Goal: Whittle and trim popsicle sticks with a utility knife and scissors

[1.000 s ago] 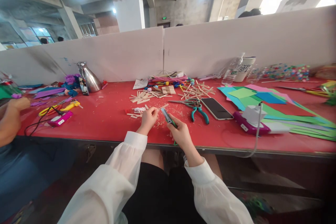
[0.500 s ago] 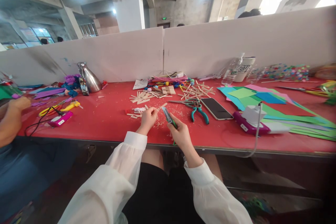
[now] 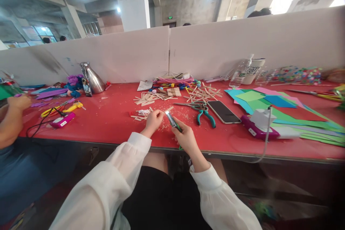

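Between the pinched fingers of my left hand point(image 3: 154, 120) is a thin wooden stick point(image 3: 169, 109), its free end pointing up and right. My right hand point(image 3: 185, 134) is closed around a green utility knife point(image 3: 174, 122). The knife's metal blade reaches up and left, close to the stick; whether it touches cannot be made out. Pale wood shavings point(image 3: 165, 126) are scattered on the red table point(image 3: 115, 122) around both hands. Short wooden sticks point(image 3: 140, 115) lie just beyond my left hand, and more sticks point(image 3: 147, 98) are heaped farther back.
Teal-handled pliers point(image 3: 205, 116) and a phone point(image 3: 223, 111) lie right of my hands. Farther right are a purple power strip point(image 3: 258, 129) and coloured paper sheets point(image 3: 283, 106). A steel jug point(image 3: 94, 81) stands back left. Another person's hand point(image 3: 18, 104) is at the far left.
The knife blade has shifted slightly left and nearer the stick. Both hands keep their hold, and the view has moved a little.
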Demonstrator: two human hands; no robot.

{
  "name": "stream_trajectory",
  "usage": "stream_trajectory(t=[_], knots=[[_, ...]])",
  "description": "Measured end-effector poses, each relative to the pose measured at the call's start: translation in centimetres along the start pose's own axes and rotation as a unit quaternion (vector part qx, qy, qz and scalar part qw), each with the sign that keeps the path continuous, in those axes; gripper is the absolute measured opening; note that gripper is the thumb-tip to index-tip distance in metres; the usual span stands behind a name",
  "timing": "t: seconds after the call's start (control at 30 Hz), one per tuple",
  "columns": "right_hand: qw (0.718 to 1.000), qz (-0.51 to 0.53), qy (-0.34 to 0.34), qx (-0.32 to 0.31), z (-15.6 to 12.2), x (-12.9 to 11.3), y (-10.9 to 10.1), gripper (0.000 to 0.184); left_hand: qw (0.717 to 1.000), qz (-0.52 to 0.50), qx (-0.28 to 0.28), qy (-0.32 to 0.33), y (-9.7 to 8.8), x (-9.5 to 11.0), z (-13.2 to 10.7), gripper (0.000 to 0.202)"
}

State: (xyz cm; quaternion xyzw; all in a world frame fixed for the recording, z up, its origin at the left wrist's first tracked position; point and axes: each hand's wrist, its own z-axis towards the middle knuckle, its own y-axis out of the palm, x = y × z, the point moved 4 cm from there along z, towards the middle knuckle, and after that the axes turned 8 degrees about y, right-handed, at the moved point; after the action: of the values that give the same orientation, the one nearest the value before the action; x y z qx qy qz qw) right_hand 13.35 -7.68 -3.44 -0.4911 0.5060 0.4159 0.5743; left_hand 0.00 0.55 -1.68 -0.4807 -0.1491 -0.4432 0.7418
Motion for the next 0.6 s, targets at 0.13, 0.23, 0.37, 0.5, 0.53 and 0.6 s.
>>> stream_trajectory(t=[0.13, 0.23, 0.37, 0.5, 0.53, 0.6], knots=[[0.999, 0.015, 0.034, -0.011, 0.0, -0.4, -0.4, 0.061, 0.998, -0.029, -0.054, -0.009, 0.1, 0.1, 1.4, 0.024], [0.999, 0.008, 0.044, -0.013, 0.7, -1.5, -1.4, 0.062, 0.991, -0.066, -0.113, -0.01, 0.1, 0.1, 3.4, 0.021], [0.999, -0.038, 0.021, -0.021, 2.7, -4.2, -3.5, 0.054, 0.978, -0.119, -0.17, -0.03, -0.3, -0.1, 5.7, 0.017], [0.996, -0.086, -0.023, 0.004, 6.0, -7.1, -5.0, 0.034, 0.968, -0.16, -0.19, -0.044, -0.5, -0.3, 6.6, 0.017], [0.995, -0.096, -0.029, 0.009, 6.9, -7.6, -5.1, 0.026, 0.966, -0.168, -0.189, -0.043, -0.5, -0.5, 6.7, 0.017], [0.994, -0.108, -0.032, 0.013, 8.7, -7.8, -5.0, 0.016, 0.965, -0.182, -0.186, -0.038, -0.3, -0.9, 6.7, 0.018]])
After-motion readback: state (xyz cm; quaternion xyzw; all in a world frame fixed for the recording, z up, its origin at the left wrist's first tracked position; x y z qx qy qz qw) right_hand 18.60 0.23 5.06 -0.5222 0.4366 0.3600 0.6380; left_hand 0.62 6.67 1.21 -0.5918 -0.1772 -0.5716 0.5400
